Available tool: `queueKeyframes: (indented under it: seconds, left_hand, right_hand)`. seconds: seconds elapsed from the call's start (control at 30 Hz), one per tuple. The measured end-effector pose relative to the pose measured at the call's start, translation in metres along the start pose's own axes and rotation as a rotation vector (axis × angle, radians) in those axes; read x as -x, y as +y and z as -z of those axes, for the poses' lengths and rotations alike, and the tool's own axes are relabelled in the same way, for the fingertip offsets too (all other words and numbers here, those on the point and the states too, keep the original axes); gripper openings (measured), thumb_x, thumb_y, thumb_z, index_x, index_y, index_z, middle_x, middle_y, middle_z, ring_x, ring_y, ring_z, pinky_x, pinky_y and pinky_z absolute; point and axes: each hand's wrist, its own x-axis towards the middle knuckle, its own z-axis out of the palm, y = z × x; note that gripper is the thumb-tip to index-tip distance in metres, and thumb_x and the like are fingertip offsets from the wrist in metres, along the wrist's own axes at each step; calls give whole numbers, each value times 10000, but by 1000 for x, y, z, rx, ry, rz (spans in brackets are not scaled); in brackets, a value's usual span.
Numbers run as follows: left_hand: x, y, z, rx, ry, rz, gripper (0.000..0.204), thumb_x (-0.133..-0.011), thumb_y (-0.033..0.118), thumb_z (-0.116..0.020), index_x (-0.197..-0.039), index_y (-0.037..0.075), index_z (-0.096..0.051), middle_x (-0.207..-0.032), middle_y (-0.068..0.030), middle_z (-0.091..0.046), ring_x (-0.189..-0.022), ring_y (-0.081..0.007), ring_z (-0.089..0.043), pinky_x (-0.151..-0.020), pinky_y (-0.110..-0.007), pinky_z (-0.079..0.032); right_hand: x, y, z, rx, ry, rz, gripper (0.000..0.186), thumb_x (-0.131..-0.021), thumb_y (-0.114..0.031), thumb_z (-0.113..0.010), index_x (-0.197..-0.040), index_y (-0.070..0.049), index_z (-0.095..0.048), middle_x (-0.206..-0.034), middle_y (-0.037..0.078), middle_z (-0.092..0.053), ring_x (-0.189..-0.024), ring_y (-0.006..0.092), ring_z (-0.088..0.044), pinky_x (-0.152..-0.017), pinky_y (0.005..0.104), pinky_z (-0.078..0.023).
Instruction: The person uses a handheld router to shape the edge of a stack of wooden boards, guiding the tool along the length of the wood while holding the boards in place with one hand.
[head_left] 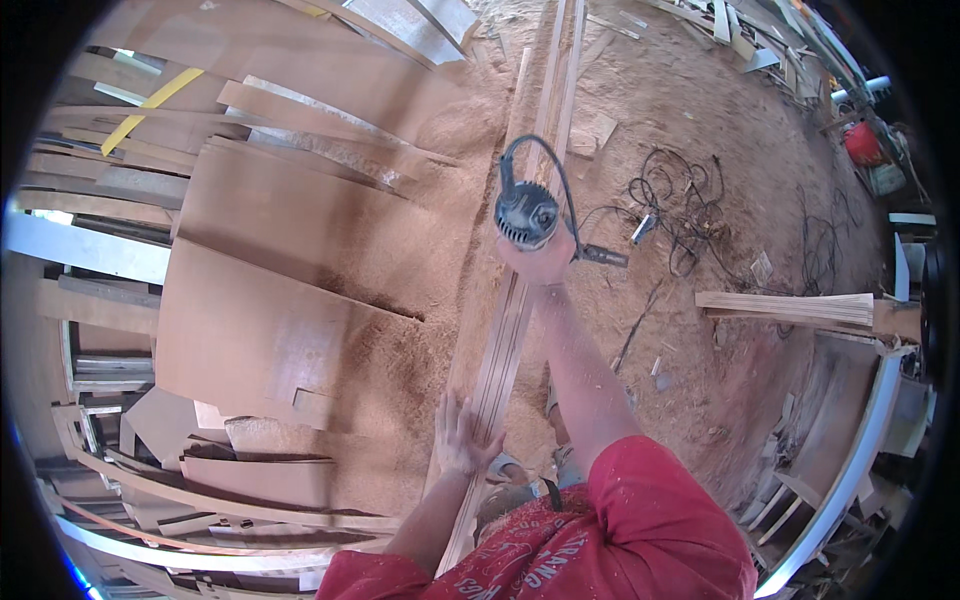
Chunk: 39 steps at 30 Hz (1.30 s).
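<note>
A corded router (527, 216) with a dark vented top stands on a long grooved wooden strip (505, 345). My right hand (543, 262) is closed round its near side, with the arm stretched out ahead. A dark handle or knob juts out to the right of the tool, and its black cord loops above it. The router's bit and base are hidden beneath the body and my hand. Closer to me, my left hand (464, 440) lies flat on the strip, fingers apart, holding nothing.
Large brown boards (265, 325) dusted with sawdust lean at the left, with stacked planks beyond them. Tangled black cords (685, 215) lie on the sawdust-covered floor at the right. A bundle of grooved strips (790, 308) juts in from the right. Scrap wood lies at the far right.
</note>
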Motion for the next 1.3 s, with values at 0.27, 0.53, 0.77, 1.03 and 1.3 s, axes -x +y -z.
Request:
queueKeyframes:
  seconds: [0.27, 0.53, 0.77, 1.03, 1.3]
  left_hand:
    - [-2, 3, 7, 13, -9, 15, 1062, -782, 512, -968, -1626, 41, -528, -1766, -386, -394, -1662, -612, -345, -1351, -699, -345]
    - [3, 0, 6, -5, -56, 27, 1105, -783, 565, -974, -1653, 73, -503, -1799, -349, -355, -1677, -599, -325, -1367, -700, -324]
    - [3, 3, 12, -23, -67, 26, 1132, -775, 548, -965, -1679, 67, -482, -1797, -376, -343, -1659, -613, -339, -1366, -661, -344]
    - [5, -5, -2, 25, -9, 5, 1066, -829, 560, -926, -1662, 58, -490, -1791, -359, -357, -1676, -585, -323, -1367, -695, -309]
    - [3, -9, 3, 76, -36, 41, 754, -1064, 449, -645, -1677, 31, -509, -1766, -364, -409, -1664, -588, -345, -1379, -660, -299]
  right_hand:
    - [-106, 39, -23, -61, 51, -27, 697, -670, -297, -1048, -1269, -38, -803, -1147, 166, -863, -1062, 307, -858, -927, 438, -672]
    - [-206, 48, -35, 139, 108, 10, 509, -799, -349, -1050, -1177, -65, -862, -1072, 101, -893, -987, 204, -863, -922, 364, -661]
    - [-184, 0, -24, 316, 19, -276, 587, -810, -429, -1033, -1219, -49, -851, -1128, 157, -882, -1080, 270, -856, -1000, 430, -645]
    - [-10, -59, 1, 97, 12, -402, 563, -818, -342, -1033, -1236, -39, -810, -1118, 131, -867, -1054, 246, -844, -950, 415, -647]
    - [161, -136, 30, 90, -64, -619, 588, -787, -413, -1017, -1182, -54, -769, -1093, 153, -848, -1013, 313, -854, -888, 440, -661]
